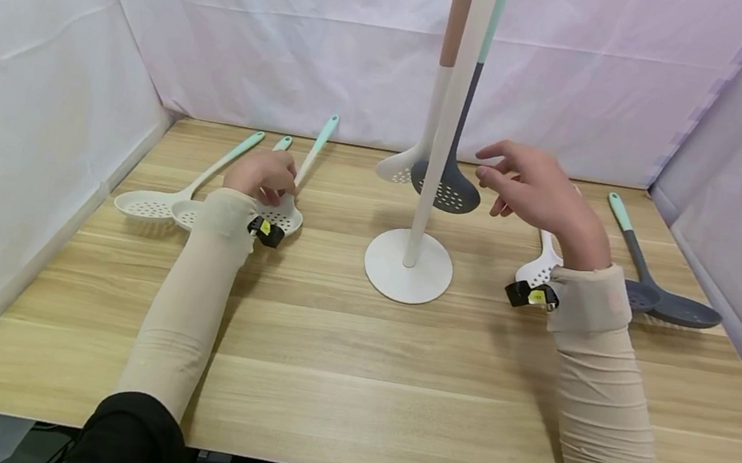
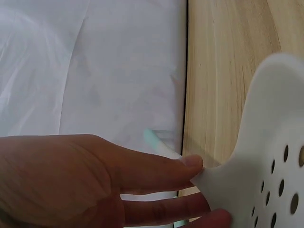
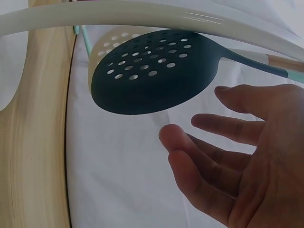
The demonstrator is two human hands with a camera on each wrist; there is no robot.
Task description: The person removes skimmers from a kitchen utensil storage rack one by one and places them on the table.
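My left hand [image 1: 263, 174] lies low on the table's left side and pinches the neck of a white skimmer [image 1: 285, 214] with a mint handle. The left wrist view shows my fingertips [image 2: 192, 164] against that perforated white skimmer [image 2: 270, 161]. My right hand [image 1: 518, 178] hovers in the air with its fingers spread and holds nothing. It is just right of a dark grey skimmer [image 1: 447, 187] that hangs from the white stand [image 1: 408, 270]. In the right wrist view my right hand [image 3: 213, 142] is a short way below the dark skimmer [image 3: 152, 71], not touching it.
A white skimmer [image 1: 396, 167] hangs behind the dark one. Two more white skimmers [image 1: 142, 205] lie at the left. A white utensil [image 1: 541, 262] lies under my right wrist. A dark grey spoon [image 1: 665, 304] lies at the right edge. White fabric walls [image 1: 43, 50] enclose the table.
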